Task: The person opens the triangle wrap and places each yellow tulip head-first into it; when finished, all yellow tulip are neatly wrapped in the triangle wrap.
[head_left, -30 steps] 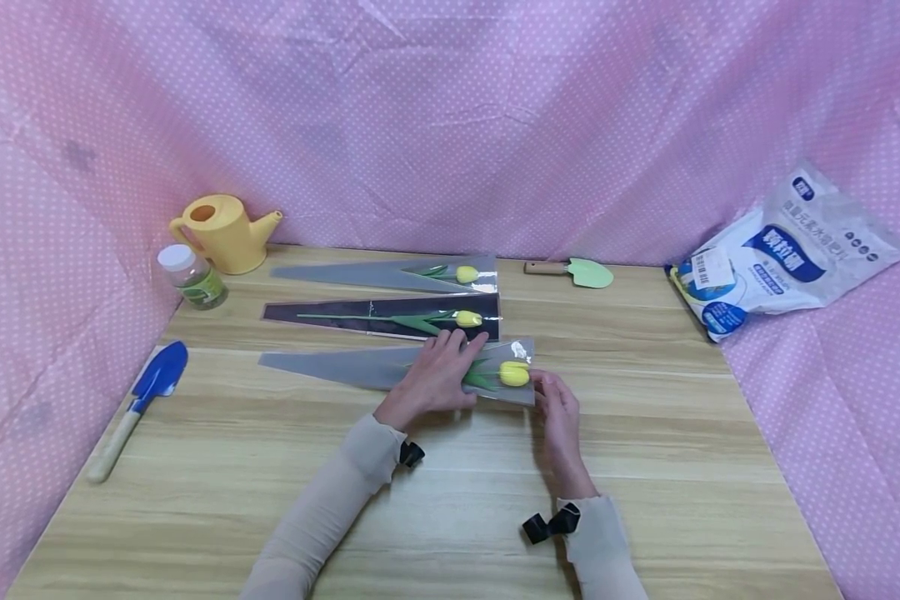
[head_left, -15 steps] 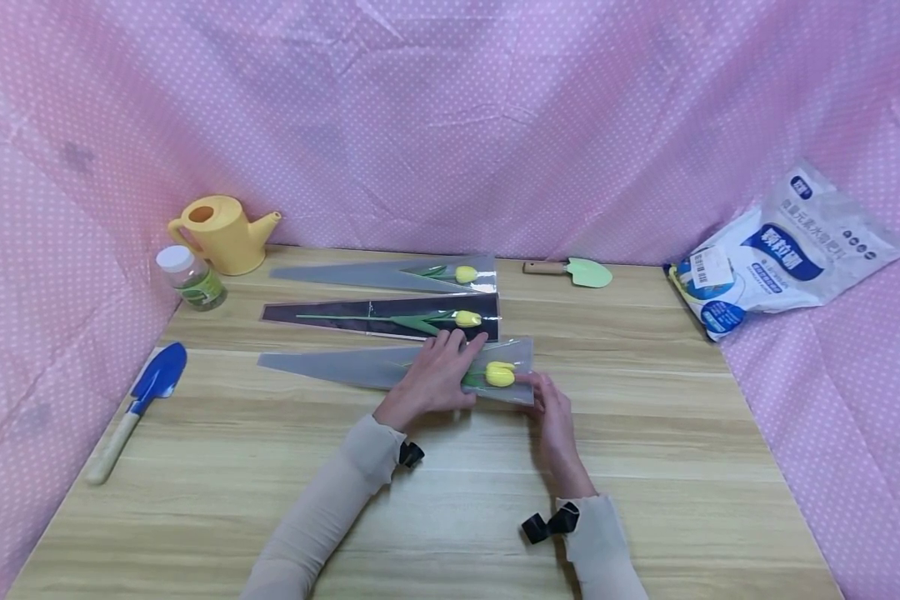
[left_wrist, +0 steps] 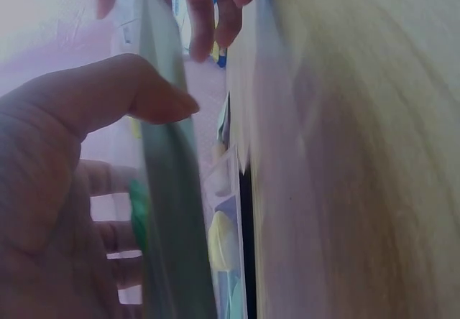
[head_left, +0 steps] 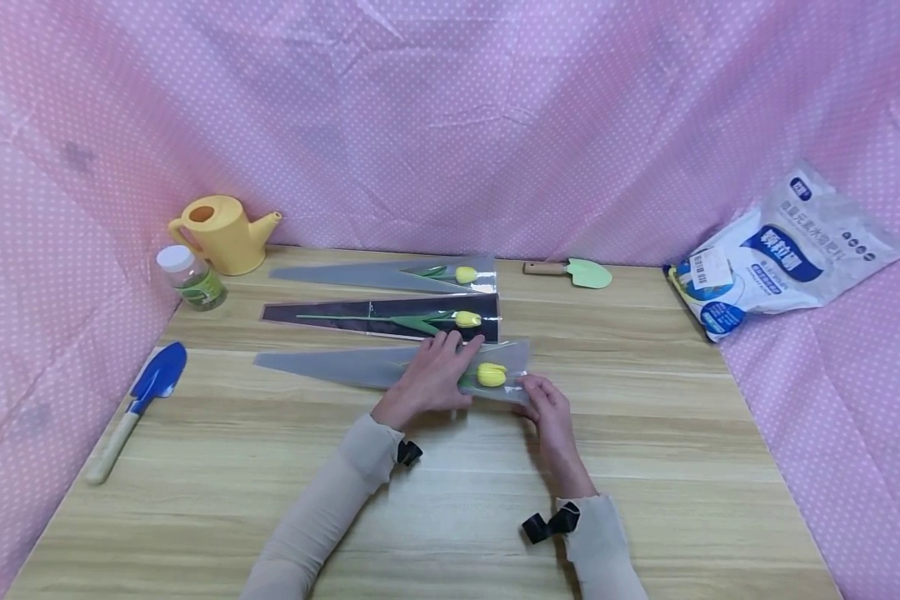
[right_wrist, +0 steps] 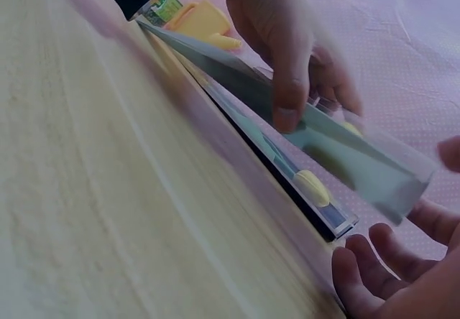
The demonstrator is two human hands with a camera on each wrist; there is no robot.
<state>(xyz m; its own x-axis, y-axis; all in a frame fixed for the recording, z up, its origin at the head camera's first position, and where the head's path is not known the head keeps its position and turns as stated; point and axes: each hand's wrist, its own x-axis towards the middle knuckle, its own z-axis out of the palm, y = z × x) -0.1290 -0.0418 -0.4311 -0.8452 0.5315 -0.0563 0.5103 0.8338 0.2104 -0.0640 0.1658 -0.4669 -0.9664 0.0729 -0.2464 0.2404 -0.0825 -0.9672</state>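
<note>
My left hand (head_left: 437,371) grips a tapered grey flower sleeve (head_left: 337,365) across its width, thumb on the near side and fingers beyond. Inside lies a yellow tulip (head_left: 491,374), its stem mostly covered by my hand. In the right wrist view the sleeve (right_wrist: 334,154) slants, its wide end held above the table. My right hand (head_left: 553,421) is at that wide end, fingers spread and loosely bent, fingertips right at the corner. Just behind lies a black sleeve (head_left: 322,312) with another yellow tulip (head_left: 468,319); a second grey sleeve (head_left: 337,272) lies farther back.
A yellow watering can (head_left: 225,237) and a white-capped jar (head_left: 195,279) stand at the back left. A blue trowel (head_left: 146,400) lies along the left edge. At the back are a green trowel (head_left: 587,272) and, rightward, a white printed bag (head_left: 783,258).
The tulip in the held sleeve has slid left, deeper in. My right fingers have followed it a little leftward. The sleeve has shifted slightly left too.
</note>
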